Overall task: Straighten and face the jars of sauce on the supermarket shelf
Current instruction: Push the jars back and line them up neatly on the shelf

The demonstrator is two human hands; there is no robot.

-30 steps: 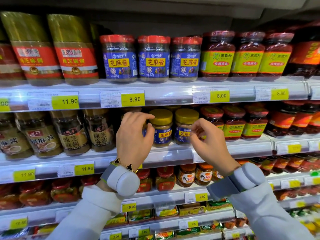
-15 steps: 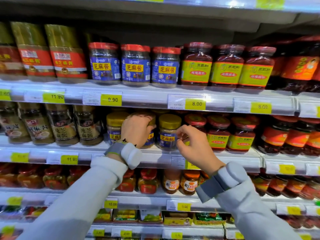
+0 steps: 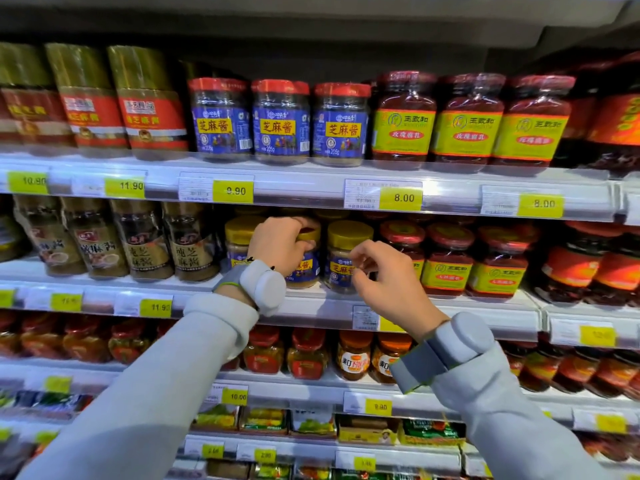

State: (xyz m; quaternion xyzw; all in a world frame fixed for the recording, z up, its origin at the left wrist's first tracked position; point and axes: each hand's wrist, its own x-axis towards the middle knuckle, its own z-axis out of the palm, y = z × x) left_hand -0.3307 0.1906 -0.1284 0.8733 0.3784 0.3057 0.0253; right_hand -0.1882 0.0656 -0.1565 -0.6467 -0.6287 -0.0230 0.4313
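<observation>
Yellow-lidded jars mid-facing, second shelf.
Left hand (image 3: 277,247) gripping middle jar (image 3: 306,261); right hand (image 3: 384,275) fingers curled, pinching right jar (image 3: 343,261); left jar (image 3: 239,244) untouched.

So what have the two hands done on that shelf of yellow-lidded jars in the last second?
The left hand moved right, off the leftmost yellow-lidded jar, and now grips the middle jar by its lid and side. The right hand came in toward the right jar, its fingertips at the label, though a firm grip cannot be confirmed. The blue-labelled jars above stayed put.
</observation>
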